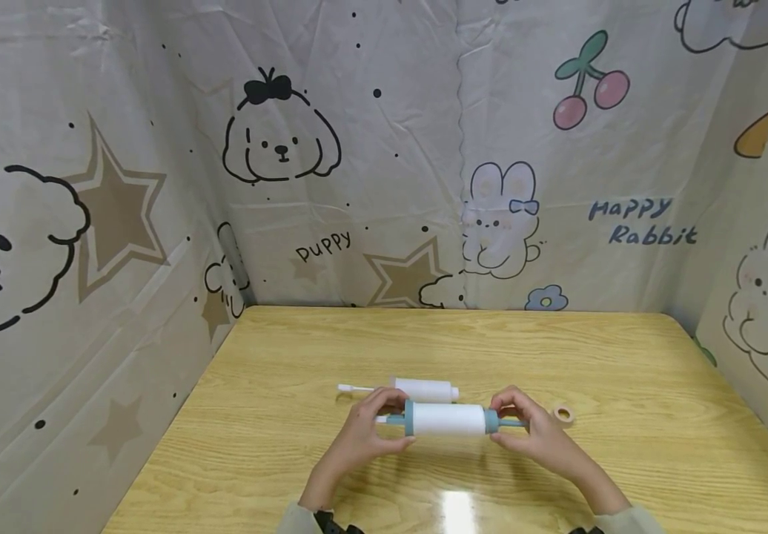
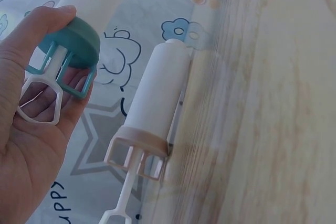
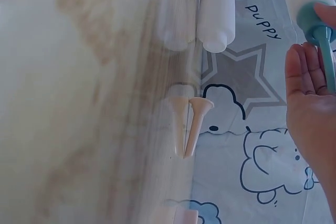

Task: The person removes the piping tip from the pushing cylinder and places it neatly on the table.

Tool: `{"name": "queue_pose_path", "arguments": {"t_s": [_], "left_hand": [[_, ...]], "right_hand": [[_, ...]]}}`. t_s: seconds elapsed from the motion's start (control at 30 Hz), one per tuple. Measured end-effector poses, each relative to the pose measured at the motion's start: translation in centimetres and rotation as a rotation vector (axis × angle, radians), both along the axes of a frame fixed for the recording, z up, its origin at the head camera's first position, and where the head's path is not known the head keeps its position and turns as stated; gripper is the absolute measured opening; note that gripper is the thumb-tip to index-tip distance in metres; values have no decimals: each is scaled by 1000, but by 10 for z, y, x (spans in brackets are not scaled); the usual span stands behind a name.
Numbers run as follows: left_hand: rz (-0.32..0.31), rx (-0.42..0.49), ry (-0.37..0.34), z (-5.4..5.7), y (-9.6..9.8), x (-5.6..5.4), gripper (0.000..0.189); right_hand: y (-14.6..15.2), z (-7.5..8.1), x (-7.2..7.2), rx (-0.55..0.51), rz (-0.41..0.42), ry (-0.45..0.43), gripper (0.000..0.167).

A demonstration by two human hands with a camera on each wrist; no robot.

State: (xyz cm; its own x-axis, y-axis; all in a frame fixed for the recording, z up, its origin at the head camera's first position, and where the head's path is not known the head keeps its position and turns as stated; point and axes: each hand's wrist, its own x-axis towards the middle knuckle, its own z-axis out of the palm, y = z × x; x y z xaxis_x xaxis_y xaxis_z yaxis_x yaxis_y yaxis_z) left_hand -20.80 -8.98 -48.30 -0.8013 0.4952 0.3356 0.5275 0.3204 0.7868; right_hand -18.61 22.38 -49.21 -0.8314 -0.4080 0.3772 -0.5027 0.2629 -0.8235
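Note:
Between both hands, a large plastic syringe (image 1: 449,420) with a white barrel and teal ends is held level above the table. My left hand (image 1: 362,430) grips its teal collar (image 2: 73,40), thumb on one side and fingers on the other. Inside that collar, the white plunger handle (image 2: 58,100) shows in front of the palm. At the other end, my right hand (image 1: 540,436) holds the teal tip cap (image 3: 310,19), from which a thin teal nozzle (image 3: 326,61) sticks out. Just behind lies a second white syringe (image 1: 424,390) with a pink collar (image 2: 139,139).
A peach, funnel-shaped nozzle (image 3: 197,124) lies on the wooden table (image 1: 277,460) beside my right hand. The second syringe's white plunger (image 1: 352,388) points left. Printed cloth (image 1: 371,148) walls the table at the back and both sides.

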Motion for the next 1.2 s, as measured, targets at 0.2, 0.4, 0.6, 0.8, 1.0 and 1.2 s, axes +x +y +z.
{"name": "queue_pose_path", "arguments": {"t_s": [0.2, 0.4, 0.6, 0.8, 1.0, 1.2], "left_hand": [[0, 7, 2, -1, -1, 0, 53], [0, 15, -9, -3, -1, 0, 53], [-7, 4, -3, -3, -1, 1, 52], [-11, 9, 15, -3, -1, 0, 53], [9, -3, -6, -2, -1, 1, 54], [9, -14, -16, 16, 1, 10, 51]], "right_hand": [[1, 3, 1, 31, -15, -60, 30], [5, 7, -1, 96, -37, -269, 29], [5, 7, -2, 62, 36, -340, 39], [4, 6, 0, 69, -18, -294, 17], [1, 4, 2, 66, -33, -203, 20], [-2, 1, 1, 36, -22, -36, 27]]}}
